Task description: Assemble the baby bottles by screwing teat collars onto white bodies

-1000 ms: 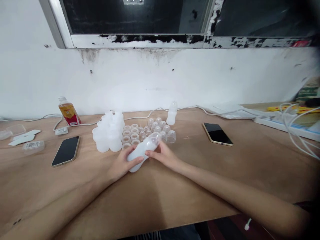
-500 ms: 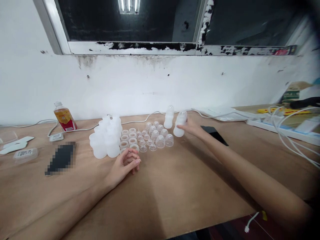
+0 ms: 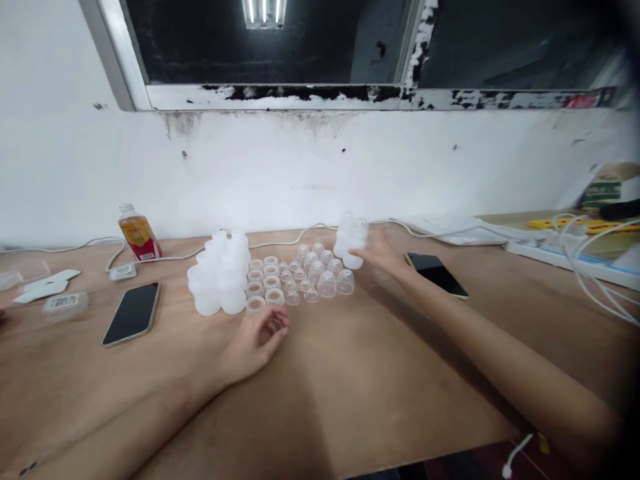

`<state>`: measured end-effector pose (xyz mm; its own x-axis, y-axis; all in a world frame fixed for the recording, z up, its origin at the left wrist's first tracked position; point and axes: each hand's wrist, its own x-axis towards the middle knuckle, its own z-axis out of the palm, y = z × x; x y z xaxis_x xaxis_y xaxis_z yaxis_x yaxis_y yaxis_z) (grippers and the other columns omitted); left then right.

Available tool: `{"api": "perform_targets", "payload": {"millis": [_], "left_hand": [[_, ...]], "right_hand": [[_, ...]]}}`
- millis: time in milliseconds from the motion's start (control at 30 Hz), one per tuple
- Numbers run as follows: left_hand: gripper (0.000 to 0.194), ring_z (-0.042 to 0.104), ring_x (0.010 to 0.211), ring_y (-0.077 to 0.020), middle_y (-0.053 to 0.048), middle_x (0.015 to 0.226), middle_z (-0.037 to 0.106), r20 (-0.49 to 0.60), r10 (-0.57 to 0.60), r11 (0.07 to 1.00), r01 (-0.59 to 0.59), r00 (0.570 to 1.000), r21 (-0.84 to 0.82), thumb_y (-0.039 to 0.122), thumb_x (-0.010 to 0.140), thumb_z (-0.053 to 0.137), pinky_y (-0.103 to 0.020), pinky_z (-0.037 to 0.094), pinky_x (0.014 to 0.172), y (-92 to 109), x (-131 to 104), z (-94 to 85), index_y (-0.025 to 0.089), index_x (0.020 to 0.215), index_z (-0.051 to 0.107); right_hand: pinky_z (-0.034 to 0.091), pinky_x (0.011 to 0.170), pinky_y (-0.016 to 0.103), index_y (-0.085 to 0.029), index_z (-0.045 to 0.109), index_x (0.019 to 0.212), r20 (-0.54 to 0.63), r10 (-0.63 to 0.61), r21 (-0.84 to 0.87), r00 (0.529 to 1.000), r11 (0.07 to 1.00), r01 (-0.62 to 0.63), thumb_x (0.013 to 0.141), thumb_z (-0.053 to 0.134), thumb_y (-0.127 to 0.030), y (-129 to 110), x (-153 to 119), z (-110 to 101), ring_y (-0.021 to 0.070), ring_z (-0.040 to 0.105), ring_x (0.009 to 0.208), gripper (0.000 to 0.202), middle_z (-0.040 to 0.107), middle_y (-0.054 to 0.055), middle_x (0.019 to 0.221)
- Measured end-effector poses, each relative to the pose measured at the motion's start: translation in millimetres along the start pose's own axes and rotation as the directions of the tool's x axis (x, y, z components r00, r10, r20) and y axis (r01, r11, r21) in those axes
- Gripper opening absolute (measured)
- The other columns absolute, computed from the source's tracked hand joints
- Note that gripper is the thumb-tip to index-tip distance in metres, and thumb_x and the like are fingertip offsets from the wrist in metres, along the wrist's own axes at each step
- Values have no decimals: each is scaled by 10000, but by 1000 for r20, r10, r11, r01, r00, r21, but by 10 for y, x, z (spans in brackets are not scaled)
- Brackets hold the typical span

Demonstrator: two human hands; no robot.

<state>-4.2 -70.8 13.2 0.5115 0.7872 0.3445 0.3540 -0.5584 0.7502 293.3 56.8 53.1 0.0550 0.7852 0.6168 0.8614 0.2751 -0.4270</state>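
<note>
My right hand (image 3: 379,251) grips a capped white bottle (image 3: 356,247), thumb across its near side. A second capped bottle (image 3: 343,240) stands against it on the left. My left hand (image 3: 261,339) rests on the table, fingers loosely curled, thumb apart, holding nothing visible. It lies just in front of the translucent rings (image 3: 255,305). Small clear nipples (image 3: 293,297) stand right of the rings, then clear domed caps (image 3: 327,285). A cluster of white bottles (image 3: 207,297) stands to the left of the rings.
A phone (image 3: 132,313) and a drink bottle (image 3: 140,235) are at left, a dark phone (image 3: 436,272) lies beyond my right forearm. A white cable (image 3: 305,230) runs along the wall. At right is a power strip (image 3: 565,261). Part of another hand (image 3: 2,316) shows at the left edge.
My right hand has brought its bottle left, up against the standing one. My left hand's fingers have curled in a little more. The view has shifted slightly.
</note>
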Motion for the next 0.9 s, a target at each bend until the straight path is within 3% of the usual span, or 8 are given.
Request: {"api": "perform_targets", "payload": {"millis": [67, 133, 167, 200, 267, 333, 500, 900], "left_hand": [[242, 508, 911, -166, -78, 1004, 536, 95, 109, 958, -130, 989, 255, 250, 836, 320, -330, 409, 801, 27, -32, -58, 172, 1031, 441], [388, 395, 1116, -215, -116, 1226, 418, 252, 151, 887, -244, 956, 392, 296, 834, 326, -376, 329, 920, 44, -62, -116, 161, 1197, 343], [474, 321, 1181, -230, -128, 1300, 331, 319, 145, 863, -278, 936, 421, 333, 827, 340, -389, 283, 961, 43, -74, -138, 148, 1257, 265], [550, 260, 1217, -238, -135, 1338, 258, 372, 129, 849, -296, 919, 438, 370, 819, 352, -394, 244, 987, 37, -84, -153, 135, 1291, 197], [618, 201, 1240, -238, -139, 1357, 192, 432, 92, 838, -305, 897, 454, 415, 812, 350, -392, 204, 1010, 16, -94, -162, 119, 1311, 135], [617, 180, 1245, -231, -134, 1358, 178, 438, 75, 838, -295, 896, 460, 423, 817, 334, -386, 194, 1017, 2, -93, -154, 117, 1312, 129], [636, 183, 1243, -232, -133, 1356, 173, 415, 50, 839, -263, 909, 476, 438, 804, 357, -391, 215, 1011, 34, -75, -139, 124, 1310, 136], [620, 233, 1231, -226, -108, 1362, 188, 392, 77, 846, -269, 917, 461, 419, 799, 383, -378, 238, 998, 40, -87, -158, 150, 1308, 153]], "right_hand": [[221, 925, 556, -64, 122, 1283, -119, 26, -23, 993, 999, -29, 684, 533, -390, -253, -107, -109, 352, 160, 1222, 797, 217, 222, 1312], [177, 972, 521, -119, 102, 1308, -138, -148, 21, 979, 988, 152, 795, 382, -363, -597, -328, -195, 278, 97, 1256, 634, 159, 148, 1362], [186, 990, 486, -150, 115, 1314, -44, -276, 69, 960, 958, 279, 826, 325, -336, -767, -477, -211, 240, 131, 1256, 563, 195, 115, 1360], [199, 1002, 451, -176, 133, 1318, 112, -415, 133, 903, 907, 401, 841, 294, -321, -916, -644, -201, 213, 154, 1254, 524, 236, 87, 1353], [211, 1013, 416, -180, 141, 1327, 406, -592, 250, 696, 804, 539, 836, 312, -349, -1113, -979, -113, 205, 136, 1258, 547, 227, 68, 1361], [220, 1012, 407, -112, 139, 1328, 543, -571, 263, 616, 812, 521, 830, 309, -395, -1168, -1245, 23, 223, 122, 1258, 597, 191, 110, 1367], [181, 1028, 397, -16, 196, 1301, 658, -486, 197, 576, 849, 491, 837, 252, -432, -1076, -1421, 190, 232, 110, 1256, 626, 172, 168, 1354], [195, 1021, 398, -11, 213, 1295, 659, -494, 203, 567, 843, 499, 837, 250, -432, -1109, -1375, 160, 233, 131, 1253, 624, 188, 173, 1349]]}}
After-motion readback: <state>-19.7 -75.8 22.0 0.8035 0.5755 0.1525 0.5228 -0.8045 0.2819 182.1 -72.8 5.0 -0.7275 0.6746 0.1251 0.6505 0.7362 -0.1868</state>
